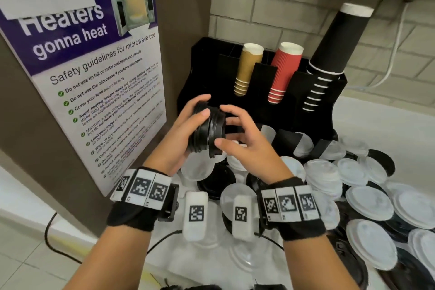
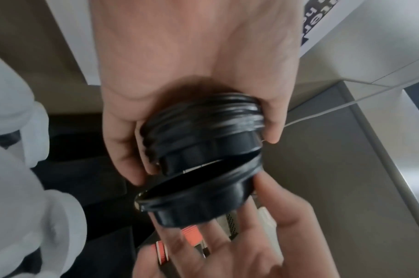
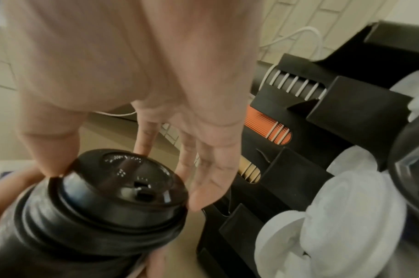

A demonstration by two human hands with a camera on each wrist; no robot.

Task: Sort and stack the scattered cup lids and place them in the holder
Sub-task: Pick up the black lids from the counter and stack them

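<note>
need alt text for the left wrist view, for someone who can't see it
A left hand grips a stack of black cup lids while the right hand brings one more black lid up to its end, tilted and not yet seated.

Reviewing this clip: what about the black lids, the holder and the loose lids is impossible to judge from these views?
- Lid count in the black stack: rims blur in all views, left hand covers part.
- Right hand grip on the end lid: wrist view blurred.
- Holder lid slots: hands block them in head view.
- Loose lids: pile cut off by the right edge.
</note>
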